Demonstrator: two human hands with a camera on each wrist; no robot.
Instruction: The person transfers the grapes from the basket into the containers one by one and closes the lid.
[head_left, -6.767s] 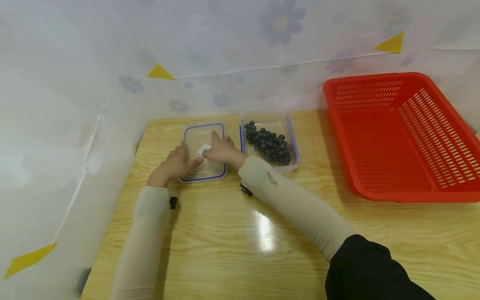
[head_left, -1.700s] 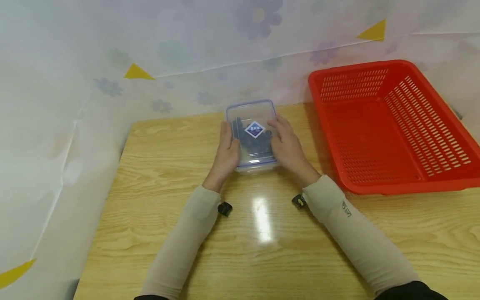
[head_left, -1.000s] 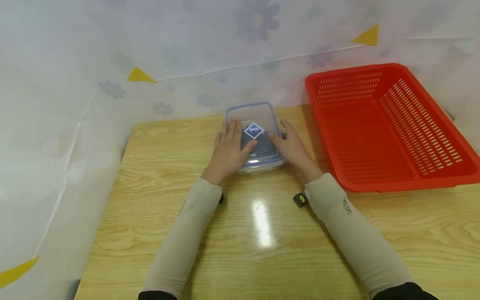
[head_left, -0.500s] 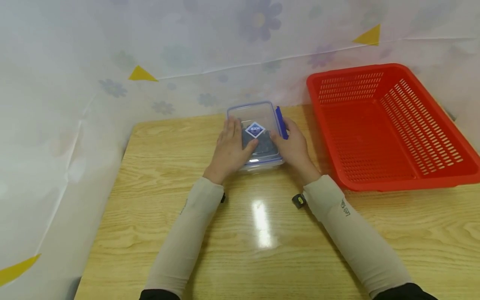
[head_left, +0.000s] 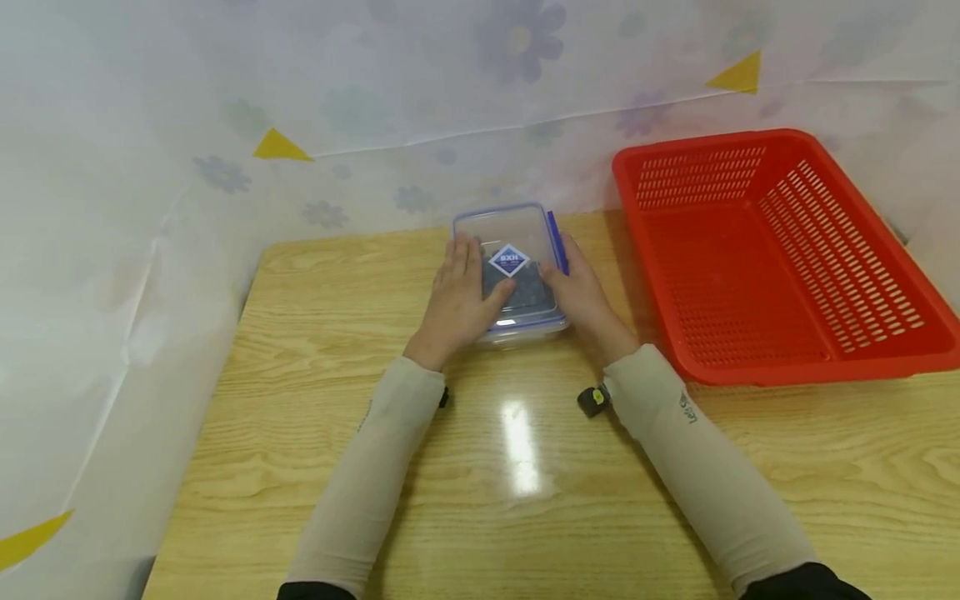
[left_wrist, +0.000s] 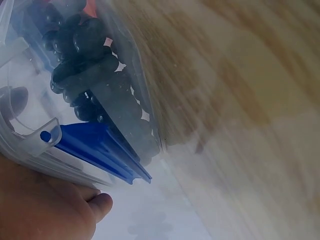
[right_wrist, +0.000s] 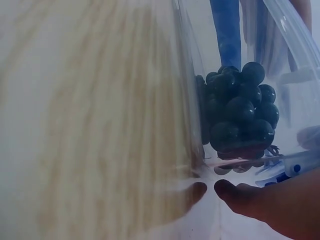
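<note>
Near the surface's far edge, the left grip is pressing flat on the lid; the right grip is pinching its blue clasp.

A big red basket with lots of little holes sits on the right side of the wooden desk. A flowery white sheet hangs behind.

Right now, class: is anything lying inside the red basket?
No: the head view shows the red basket with only its bare slotted floor.
</note>
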